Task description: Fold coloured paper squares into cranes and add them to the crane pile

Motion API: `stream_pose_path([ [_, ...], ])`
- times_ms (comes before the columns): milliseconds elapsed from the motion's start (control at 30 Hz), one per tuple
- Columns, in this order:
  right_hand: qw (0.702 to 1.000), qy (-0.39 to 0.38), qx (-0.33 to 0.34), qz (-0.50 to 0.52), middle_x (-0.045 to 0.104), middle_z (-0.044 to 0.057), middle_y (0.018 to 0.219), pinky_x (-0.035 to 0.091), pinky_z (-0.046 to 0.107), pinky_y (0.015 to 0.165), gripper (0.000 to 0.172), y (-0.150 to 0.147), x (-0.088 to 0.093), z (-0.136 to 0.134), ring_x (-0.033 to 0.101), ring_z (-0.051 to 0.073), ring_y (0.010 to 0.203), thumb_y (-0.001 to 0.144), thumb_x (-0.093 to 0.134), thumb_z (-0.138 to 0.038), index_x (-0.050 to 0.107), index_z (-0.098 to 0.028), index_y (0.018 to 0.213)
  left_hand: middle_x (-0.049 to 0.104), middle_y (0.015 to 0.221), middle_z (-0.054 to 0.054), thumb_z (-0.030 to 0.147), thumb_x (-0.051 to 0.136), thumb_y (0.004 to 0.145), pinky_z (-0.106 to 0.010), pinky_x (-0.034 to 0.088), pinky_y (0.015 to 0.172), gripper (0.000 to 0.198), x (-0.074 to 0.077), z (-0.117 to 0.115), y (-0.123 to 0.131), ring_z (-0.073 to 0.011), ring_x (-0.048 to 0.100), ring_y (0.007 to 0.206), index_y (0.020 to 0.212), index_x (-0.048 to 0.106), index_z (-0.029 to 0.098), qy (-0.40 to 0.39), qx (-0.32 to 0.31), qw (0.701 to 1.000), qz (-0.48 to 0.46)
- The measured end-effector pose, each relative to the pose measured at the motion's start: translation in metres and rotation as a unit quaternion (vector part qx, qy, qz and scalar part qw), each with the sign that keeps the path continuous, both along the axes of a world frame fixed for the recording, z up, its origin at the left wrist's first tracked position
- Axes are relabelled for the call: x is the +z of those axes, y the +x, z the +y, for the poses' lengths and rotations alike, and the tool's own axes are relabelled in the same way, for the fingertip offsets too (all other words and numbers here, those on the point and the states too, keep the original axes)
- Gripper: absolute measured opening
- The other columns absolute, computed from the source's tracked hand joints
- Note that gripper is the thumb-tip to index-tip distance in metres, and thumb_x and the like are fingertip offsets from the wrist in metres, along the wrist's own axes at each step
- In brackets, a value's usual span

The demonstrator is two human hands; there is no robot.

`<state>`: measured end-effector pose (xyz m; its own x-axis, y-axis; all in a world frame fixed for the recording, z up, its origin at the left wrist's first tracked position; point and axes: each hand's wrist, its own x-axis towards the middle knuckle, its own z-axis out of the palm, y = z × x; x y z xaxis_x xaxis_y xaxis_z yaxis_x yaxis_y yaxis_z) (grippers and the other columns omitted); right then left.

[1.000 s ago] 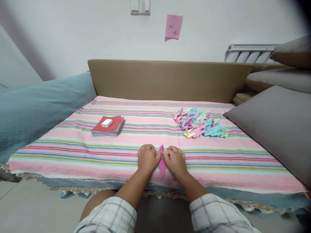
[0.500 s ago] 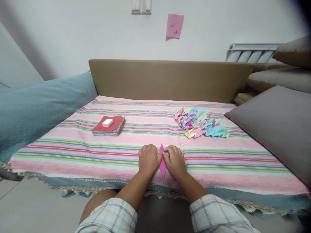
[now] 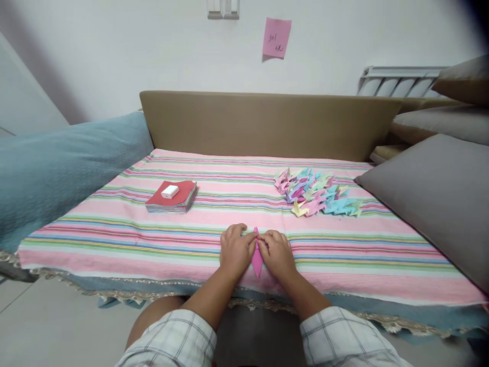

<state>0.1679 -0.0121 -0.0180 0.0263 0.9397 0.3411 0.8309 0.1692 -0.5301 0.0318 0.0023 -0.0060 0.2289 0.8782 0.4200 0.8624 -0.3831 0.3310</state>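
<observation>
A folded piece of pink origami paper (image 3: 257, 263), shaped like a narrow diamond, lies on the striped cloth (image 3: 183, 265) with one point toward me. On its left edge my left hand (image 3: 236, 250) pinches near the upper part, thumb and forefinger on the paper. My right hand (image 3: 276, 252) grips the opposite edge, fingers curled. Both thumbs come close together at the middle, covering part of the folds. The paper's upper tip shows just beyond the fingers.
Several folded paper cranes (image 3: 317, 196) in pastel colours are grouped at the right. Left of centre, a white block (image 3: 170, 191) sits on a stack of coloured paper (image 3: 185, 196). A grey cushion (image 3: 431, 188) leans at the right; a blue-covered armrest (image 3: 76, 163) borders the left.
My left thumb and forefinger have shifted up toward the paper's far tip, and its upper part looks narrower. The right hand stays nearly in place.
</observation>
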Motion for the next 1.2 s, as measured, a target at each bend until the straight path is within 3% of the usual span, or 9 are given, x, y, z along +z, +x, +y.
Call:
stream_pose_path([
  [300,0.996,0.008,0.021,0.088,0.057,0.007,0.101,0.038,0.036,0.089,0.019,0.012,-0.003,-0.001,0.049,0.022,0.097,0.082,0.049,-0.03,0.065,-0.021,0.075,0.056,0.112,-0.003,0.031,0.055,0.082,-0.041,0.033,0.09,0.023,-0.001,0.003,-0.001,-0.024,0.042,0.107,0.1,0.067,0.036,-0.028,-0.004,1.0,0.009],
  [433,0.993,0.013,0.02,0.113,0.056,0.008,0.105,0.039,0.036,0.09,0.018,0.012,-0.005,-0.002,0.048,0.022,0.101,0.08,0.052,-0.031,0.067,-0.021,0.076,0.056,0.113,-0.003,0.032,0.055,0.082,-0.042,0.032,0.09,0.024,-0.001,0.004,-0.001,-0.0238,0.042,0.108,0.102,0.067,0.037,-0.037,-0.002,0.999,0.017],
  [767,0.997,-0.02,-0.023,0.071,0.056,0.006,0.107,0.037,0.038,0.088,0.018,0.005,-0.004,0.001,0.048,0.023,0.102,0.076,0.057,-0.03,0.06,-0.021,0.061,0.057,0.112,-0.003,0.03,0.055,0.082,-0.043,0.032,0.091,0.023,-0.003,0.005,-0.001,-0.0239,0.042,0.108,0.1,0.067,0.036,-0.037,0.0,0.999,0.026],
  [967,0.997,-0.052,-0.056,0.019,0.055,0.005,0.112,0.033,0.041,0.087,0.018,-0.001,-0.002,-0.001,0.047,0.025,0.104,0.076,0.056,-0.031,0.055,-0.021,0.062,0.056,0.111,-0.003,0.032,0.055,0.082,-0.043,0.032,0.09,0.021,-0.004,0.006,-0.001,-0.0243,0.042,0.108,0.098,0.068,0.037,-0.037,-0.001,0.999,0.012],
  [1100,0.996,-0.062,-0.061,0.032,0.053,0.006,0.113,0.033,0.042,0.088,0.008,-0.001,-0.003,0.0,0.046,0.024,0.105,0.076,0.056,-0.03,0.056,-0.022,0.077,0.057,0.111,-0.003,0.032,0.055,0.082,-0.042,0.033,0.089,0.022,-0.005,0.006,-0.001,-0.0243,0.043,0.107,0.099,0.067,0.037,-0.031,-0.003,0.999,0.021],
  [1200,0.995,-0.069,-0.058,0.049,0.051,0.005,0.116,0.033,0.043,0.089,0.012,0.0,-0.003,0.0,0.044,0.024,0.108,0.076,0.056,-0.029,0.059,-0.025,0.087,0.057,0.111,-0.003,0.032,0.054,0.082,-0.042,0.032,0.09,0.022,-0.005,0.006,-0.001,-0.0241,0.043,0.108,0.099,0.067,0.037,-0.027,-0.001,0.999,0.027],
])
